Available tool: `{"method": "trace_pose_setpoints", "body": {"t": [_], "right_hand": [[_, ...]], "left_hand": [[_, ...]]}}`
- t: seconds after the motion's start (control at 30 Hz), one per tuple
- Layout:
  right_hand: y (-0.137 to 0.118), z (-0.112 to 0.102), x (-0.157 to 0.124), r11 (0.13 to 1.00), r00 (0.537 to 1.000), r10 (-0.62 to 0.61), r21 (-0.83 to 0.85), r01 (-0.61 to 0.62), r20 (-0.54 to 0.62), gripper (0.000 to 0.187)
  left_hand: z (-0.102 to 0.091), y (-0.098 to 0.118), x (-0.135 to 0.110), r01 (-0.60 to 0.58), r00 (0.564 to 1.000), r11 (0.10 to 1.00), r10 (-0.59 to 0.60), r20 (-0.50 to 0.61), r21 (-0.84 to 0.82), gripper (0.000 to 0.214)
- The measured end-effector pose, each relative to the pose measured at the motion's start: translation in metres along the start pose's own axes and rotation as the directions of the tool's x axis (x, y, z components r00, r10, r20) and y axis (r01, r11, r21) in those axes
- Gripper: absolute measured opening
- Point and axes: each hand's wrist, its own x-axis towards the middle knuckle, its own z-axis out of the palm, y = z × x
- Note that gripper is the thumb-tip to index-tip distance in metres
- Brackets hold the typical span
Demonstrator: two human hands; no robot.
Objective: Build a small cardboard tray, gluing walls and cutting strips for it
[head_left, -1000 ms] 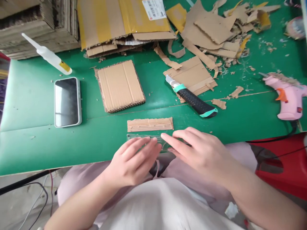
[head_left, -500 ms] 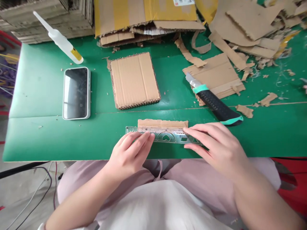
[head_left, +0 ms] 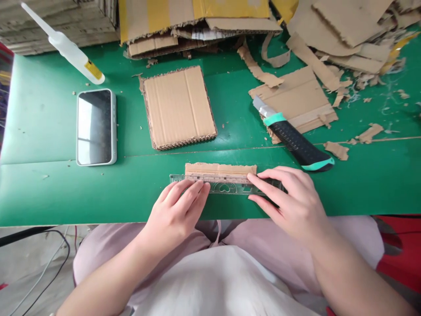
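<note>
A clear plastic ruler (head_left: 225,188) with a heart-shaped cutout lies across the lower part of a narrow cardboard strip (head_left: 220,168) near the table's front edge. With its fingers bunched together, my left hand (head_left: 179,210) presses on the ruler's left part. Towards the other end, my right hand (head_left: 289,197) holds the ruler between thumb and fingers, its index fingertip by the strip's right end. Beyond the right hand rests a utility knife (head_left: 292,140) with a black and teal handle, partly on a flat cardboard piece (head_left: 299,101).
A square cardboard stack (head_left: 179,107) sits mid-table on the green surface (head_left: 138,188). To its left are a phone (head_left: 95,127) and a white glue bottle (head_left: 67,48) with a long nozzle. Taped cardboard (head_left: 177,15) and torn scraps (head_left: 348,26) fill the back.
The view has shifted slightly, so the table items sit a little further left. My right hand's fingers have moved slightly left along the ruler. The left hand keeps its place on it.
</note>
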Motion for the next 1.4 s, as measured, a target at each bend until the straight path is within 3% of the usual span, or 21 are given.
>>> {"method": "trace_pose_setpoints", "body": {"t": [0.37,0.8,1.03,1.4], "right_hand": [[-0.003,0.002,0.002,1.0,1.0,0.007,-0.024,-0.008,-0.025,0.037],[-0.002,0.0,0.004,0.999,1.0,-0.009,-0.034,0.008,-0.022,0.037],[-0.002,-0.001,0.006,0.997,0.999,-0.033,-0.073,0.031,-0.026,0.026],[-0.001,0.001,0.002,0.999,0.999,-0.026,-0.044,0.025,-0.02,0.03]], "left_hand": [[0.011,0.027,-0.002,0.026,0.994,1.0,-0.026,0.105,0.0,0.041],[0.012,0.03,-0.001,0.075,0.989,0.997,-0.074,0.124,-0.002,0.046],[0.011,0.029,-0.001,0.065,0.988,0.998,-0.064,0.138,-0.004,0.049],[0.01,0.032,-0.001,0.069,0.986,0.998,-0.068,0.153,-0.001,0.051]]}}
